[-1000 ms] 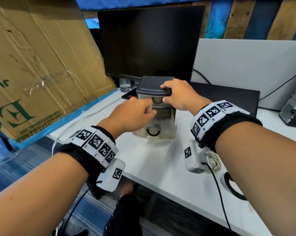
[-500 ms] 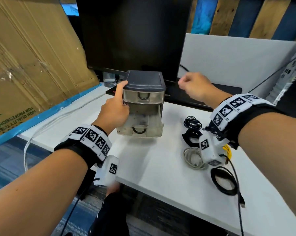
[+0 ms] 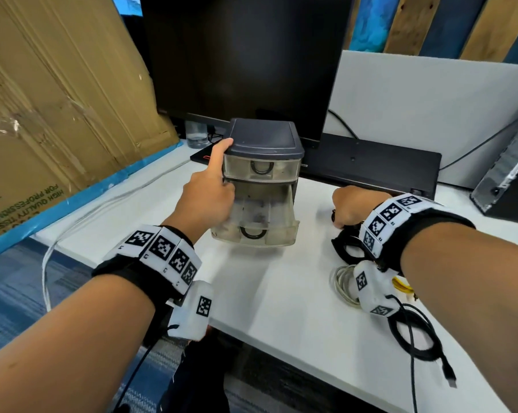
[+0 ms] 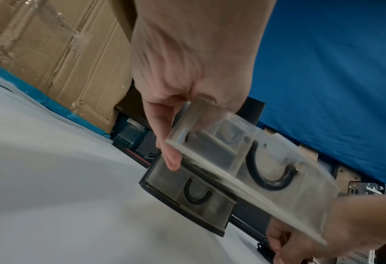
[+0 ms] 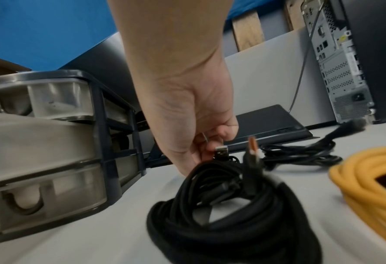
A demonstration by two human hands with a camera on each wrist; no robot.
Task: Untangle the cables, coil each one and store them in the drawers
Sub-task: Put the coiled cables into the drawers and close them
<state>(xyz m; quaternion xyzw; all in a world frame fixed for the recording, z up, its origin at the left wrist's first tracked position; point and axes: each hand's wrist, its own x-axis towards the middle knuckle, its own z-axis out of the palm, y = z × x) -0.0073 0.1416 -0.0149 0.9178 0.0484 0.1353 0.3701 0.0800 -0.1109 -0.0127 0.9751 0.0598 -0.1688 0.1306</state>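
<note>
A small drawer unit with a dark top stands mid-table; its upper drawer is closed. The clear lower drawer is pulled out. My left hand grips that drawer's left wall, index finger stretched up to the unit's top corner; the left wrist view shows the left hand pinching the drawer. My right hand is down on the table right of the unit. In the right wrist view, the right hand pinches a coiled black cable near its USB plug.
Right of the unit lie a grey-white coil, a yellow cable and another black coil near the table's front edge. A monitor stands behind, cardboard at left, a computer tower at right.
My right hand left the unit's top and came down to the right onto the black cable. My left hand shifted from the drawer fronts to the unit's left side.
</note>
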